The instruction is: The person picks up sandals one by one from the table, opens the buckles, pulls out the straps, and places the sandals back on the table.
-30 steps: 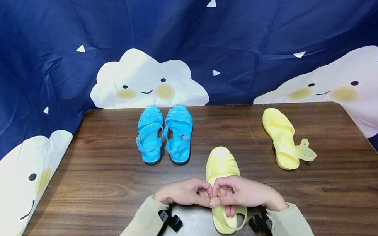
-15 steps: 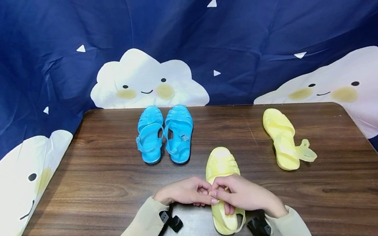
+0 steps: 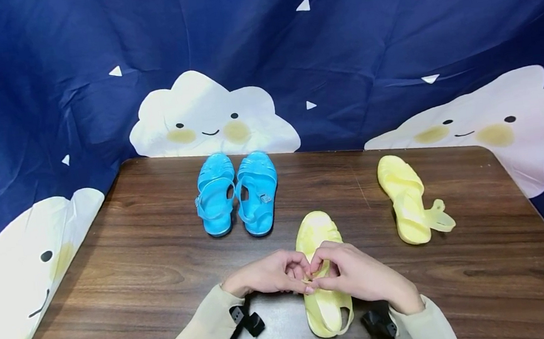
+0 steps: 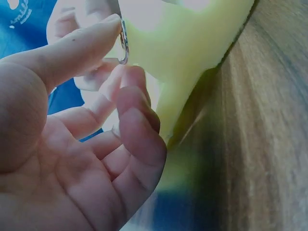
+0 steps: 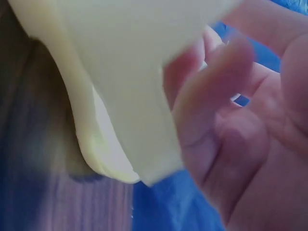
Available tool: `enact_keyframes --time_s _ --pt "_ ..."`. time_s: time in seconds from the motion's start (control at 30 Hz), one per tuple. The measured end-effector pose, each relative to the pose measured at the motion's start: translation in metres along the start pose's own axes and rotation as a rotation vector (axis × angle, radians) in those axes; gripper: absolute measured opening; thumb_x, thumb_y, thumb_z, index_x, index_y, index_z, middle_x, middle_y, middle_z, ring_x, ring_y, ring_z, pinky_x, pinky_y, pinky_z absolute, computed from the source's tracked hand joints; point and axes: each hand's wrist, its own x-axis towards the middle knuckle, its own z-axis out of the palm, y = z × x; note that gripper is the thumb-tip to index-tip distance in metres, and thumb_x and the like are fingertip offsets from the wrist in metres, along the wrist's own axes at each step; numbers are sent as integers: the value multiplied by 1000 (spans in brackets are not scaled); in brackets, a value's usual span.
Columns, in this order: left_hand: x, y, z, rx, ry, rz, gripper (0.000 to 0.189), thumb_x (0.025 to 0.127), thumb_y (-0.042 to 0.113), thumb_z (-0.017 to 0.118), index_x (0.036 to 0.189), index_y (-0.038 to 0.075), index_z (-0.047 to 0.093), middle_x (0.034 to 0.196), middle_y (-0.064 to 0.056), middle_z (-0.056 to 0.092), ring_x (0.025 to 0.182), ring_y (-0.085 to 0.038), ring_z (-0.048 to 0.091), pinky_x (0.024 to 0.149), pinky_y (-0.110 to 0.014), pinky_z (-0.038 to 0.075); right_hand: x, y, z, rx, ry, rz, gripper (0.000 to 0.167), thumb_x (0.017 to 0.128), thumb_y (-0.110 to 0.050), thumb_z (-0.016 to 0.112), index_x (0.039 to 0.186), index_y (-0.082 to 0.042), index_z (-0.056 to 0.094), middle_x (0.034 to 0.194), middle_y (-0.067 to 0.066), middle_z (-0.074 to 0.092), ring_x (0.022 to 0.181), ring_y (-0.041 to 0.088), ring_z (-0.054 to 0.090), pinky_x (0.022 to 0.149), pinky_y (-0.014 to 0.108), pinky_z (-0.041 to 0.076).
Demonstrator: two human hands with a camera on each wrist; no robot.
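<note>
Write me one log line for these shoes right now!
left hand: holds metal buckle of near yellow sandal | right hand: close beside it | far yellow sandal: strap splayed | blue sandals: side by side

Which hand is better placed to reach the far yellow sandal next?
Probably the right hand: it is nearer the far yellow sandal, which lies on its side. The left hand is farther off, busy at the metal buckle.

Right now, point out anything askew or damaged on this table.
The yellow sandal at far right looks askew: its strap splays out sideways instead of looping behind the heel. A thin pale line on the tabletop may be a scratch.
</note>
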Motion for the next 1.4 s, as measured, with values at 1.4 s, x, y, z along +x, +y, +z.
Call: enact_keyframes --time_s 1.4 --pt "-2 -3 -3 -98 -148 89 19 85 -9 66 94 -5 49 79 0 61 67 -3 57 61 -16 45 3 5 6 37 3 -5 24 82 -30 77 73 -21 57 67 -13 56 63 -2 51 57 18 47"
